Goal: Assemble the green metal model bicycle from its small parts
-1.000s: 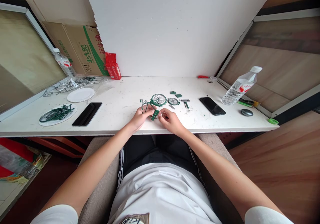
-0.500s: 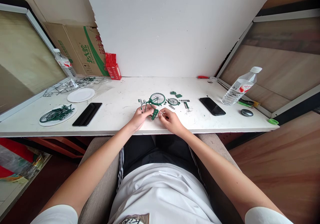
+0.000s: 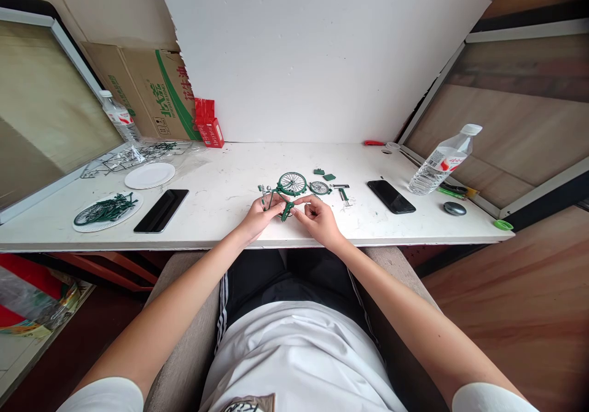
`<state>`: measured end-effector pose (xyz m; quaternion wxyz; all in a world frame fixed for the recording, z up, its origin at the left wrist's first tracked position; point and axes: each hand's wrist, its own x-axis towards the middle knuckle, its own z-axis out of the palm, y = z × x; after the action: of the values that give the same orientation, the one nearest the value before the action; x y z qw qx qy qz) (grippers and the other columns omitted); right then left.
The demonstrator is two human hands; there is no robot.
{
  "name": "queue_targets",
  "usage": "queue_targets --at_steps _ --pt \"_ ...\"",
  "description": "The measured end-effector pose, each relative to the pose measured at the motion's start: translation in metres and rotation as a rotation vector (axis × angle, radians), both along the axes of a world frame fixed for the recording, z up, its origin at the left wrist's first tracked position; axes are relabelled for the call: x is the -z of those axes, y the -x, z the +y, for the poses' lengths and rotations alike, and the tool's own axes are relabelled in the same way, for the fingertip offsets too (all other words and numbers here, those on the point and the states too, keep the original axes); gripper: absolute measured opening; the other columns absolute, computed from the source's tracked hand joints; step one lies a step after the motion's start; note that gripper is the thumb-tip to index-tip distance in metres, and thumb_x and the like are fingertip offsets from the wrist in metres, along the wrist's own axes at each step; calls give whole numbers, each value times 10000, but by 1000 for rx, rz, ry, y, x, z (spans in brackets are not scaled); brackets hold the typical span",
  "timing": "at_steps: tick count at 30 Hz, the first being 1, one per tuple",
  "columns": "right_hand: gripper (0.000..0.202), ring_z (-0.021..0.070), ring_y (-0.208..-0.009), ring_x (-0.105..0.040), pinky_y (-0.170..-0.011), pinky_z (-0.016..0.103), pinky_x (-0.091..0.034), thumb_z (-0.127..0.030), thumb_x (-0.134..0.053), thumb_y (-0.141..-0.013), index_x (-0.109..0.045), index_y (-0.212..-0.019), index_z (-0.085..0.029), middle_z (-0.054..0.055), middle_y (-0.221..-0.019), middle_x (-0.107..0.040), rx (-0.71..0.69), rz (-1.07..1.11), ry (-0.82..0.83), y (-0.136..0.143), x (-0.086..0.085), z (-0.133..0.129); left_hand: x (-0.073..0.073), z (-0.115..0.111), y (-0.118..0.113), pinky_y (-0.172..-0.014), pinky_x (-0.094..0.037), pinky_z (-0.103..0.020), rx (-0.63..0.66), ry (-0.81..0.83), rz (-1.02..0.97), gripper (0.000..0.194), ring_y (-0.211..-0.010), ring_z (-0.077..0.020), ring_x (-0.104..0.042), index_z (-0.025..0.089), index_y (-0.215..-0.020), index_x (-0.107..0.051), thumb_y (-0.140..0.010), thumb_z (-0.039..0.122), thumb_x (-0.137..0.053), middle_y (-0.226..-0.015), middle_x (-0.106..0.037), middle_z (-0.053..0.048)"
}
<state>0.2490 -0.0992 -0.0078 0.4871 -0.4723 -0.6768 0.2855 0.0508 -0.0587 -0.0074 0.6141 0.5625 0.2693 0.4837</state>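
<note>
A green model bicycle (image 3: pixel 286 208), with one spoked wheel (image 3: pixel 292 183) fitted, is held over the front of the table. My left hand (image 3: pixel 258 217) is closed around its frame, thumb on top, with the small handlebar (image 3: pixel 264 190) beyond the fingers. My right hand (image 3: pixel 318 218) pinches at the right side of the frame, index finger and thumb against it. Whether a small part sits between those fingertips is hidden. Just beyond the right hand lie a loose spoked wheel (image 3: pixel 319 188), a green part with a thin bar (image 3: pixel 345 197) and small green pieces (image 3: pixel 328 177).
On the left are a paper plate of green parts (image 3: pixel 131 215), another paper plate (image 3: pixel 150 175), a phone (image 3: pixel 161 210) and black sprues (image 3: pixel 138 156). To the right stand a water bottle (image 3: pixel 440 161), a black phone (image 3: pixel 391 196) and a round grey object (image 3: pixel 454 208).
My right hand has moved its fingertips onto the bicycle frame, the index finger now stretched along it. The bicycle and wheel have shifted slightly to the right in view.
</note>
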Motion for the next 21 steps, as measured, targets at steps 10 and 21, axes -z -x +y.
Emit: queue_targets --at_steps 10,21 --pt "453 126 -564 -232 -557 298 -235 -634 -698 -913 -710 -1054 -204 -81 -604 -262 -28 30 80 -4 0 6 6 4 -1 -928 -544 -341 -8 -59 45 292 -986 -215 -695 167 -1012 -792 -849 404 -839 -1035 -765 -95" --pt "433 128 -554 -239 -558 296 -231 -640 -673 -933 -696 -1066 -228 -75 -603 -293 -51 49 58 -5 5 8 9 7 -1 -945 -550 -370 62 -50 74 310 -1075 -268 -710 185 -1077 -820 -887 426 -773 -1140 -794 -107"
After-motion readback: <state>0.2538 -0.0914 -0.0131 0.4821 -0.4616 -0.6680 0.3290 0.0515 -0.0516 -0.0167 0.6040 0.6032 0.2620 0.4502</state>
